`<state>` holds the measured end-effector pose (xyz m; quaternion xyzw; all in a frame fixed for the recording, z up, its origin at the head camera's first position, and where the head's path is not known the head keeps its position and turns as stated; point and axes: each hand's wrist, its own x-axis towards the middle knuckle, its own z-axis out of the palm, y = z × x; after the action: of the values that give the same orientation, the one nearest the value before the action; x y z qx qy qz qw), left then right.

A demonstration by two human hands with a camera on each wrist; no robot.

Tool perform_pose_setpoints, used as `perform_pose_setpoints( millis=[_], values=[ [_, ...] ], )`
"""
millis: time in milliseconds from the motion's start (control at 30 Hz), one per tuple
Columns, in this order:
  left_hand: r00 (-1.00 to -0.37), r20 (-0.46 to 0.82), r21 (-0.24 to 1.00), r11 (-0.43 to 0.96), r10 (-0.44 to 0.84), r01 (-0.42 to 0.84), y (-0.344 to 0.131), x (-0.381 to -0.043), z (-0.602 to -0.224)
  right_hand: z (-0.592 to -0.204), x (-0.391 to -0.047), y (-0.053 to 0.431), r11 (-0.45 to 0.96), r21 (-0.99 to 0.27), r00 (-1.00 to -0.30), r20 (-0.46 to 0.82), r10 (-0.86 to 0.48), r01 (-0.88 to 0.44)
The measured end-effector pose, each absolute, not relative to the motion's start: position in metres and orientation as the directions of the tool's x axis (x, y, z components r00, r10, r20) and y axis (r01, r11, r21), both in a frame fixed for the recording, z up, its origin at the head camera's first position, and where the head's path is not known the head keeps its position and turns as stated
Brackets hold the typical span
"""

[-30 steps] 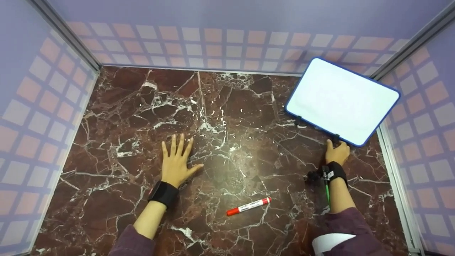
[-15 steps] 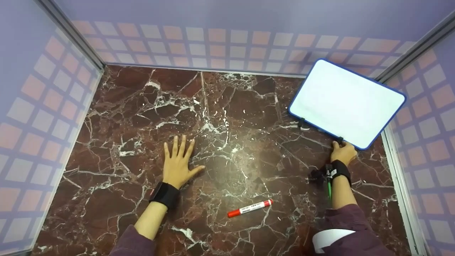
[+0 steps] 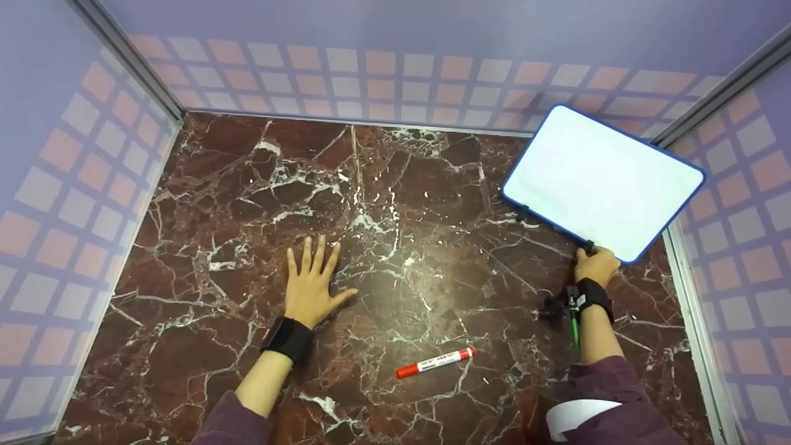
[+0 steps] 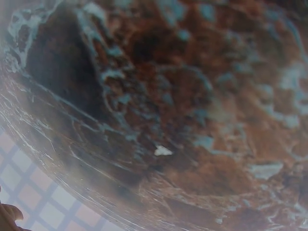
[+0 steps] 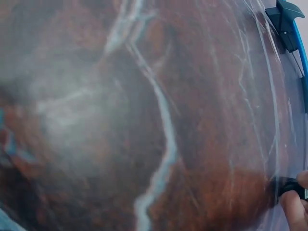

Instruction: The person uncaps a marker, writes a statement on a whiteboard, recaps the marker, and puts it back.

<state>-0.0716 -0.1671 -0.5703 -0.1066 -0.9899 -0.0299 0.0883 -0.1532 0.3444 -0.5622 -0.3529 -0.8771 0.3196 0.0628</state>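
Observation:
A small whiteboard (image 3: 602, 179) with a blue frame stands tilted at the back right, on black feet along its lower edge. My right hand (image 3: 597, 267) grips the right foot (image 3: 589, 245) at that edge. In the right wrist view, a finger (image 5: 292, 209) and the thumb close around the black foot (image 5: 288, 185), while the other foot (image 5: 284, 26) is free. My left hand (image 3: 312, 287) rests palm down on the marble surface, fingers spread, holding nothing. Only a fingertip (image 4: 12, 211) of it shows in the left wrist view. A red and white marker (image 3: 435, 363) lies between my forearms.
The dark red marble tabletop (image 3: 210, 334) is enclosed by pale purple panels with a checked pattern: a back wall (image 3: 371, 25), a left wall (image 3: 31, 142) and a right wall (image 3: 766, 247). The whiteboard stands close to the back right corner.
The head view has shifted slightly. The whiteboard's lower right corner has come a little nearer to me with my right hand on its foot. The left hand and marker stay put.

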Motion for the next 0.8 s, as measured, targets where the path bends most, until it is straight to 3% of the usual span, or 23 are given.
perform_pose_setpoints(
  millis=[467, 800],
  values=[
    [-0.960, 0.190, 0.074, 0.972, 0.204, 0.222, -0.161, -0.071, -0.572, -0.566, -0.146, 0.315, 0.630, -0.625, -0.814, -0.015, 0.580, 0.460],
    [-0.962, 0.181, 0.032, 0.976, 0.206, 0.215, -0.162, -0.071, -0.573, -0.571, -0.138, 0.288, 0.683, -0.609, -0.862, 0.000, 0.507, 0.402]
  ],
)
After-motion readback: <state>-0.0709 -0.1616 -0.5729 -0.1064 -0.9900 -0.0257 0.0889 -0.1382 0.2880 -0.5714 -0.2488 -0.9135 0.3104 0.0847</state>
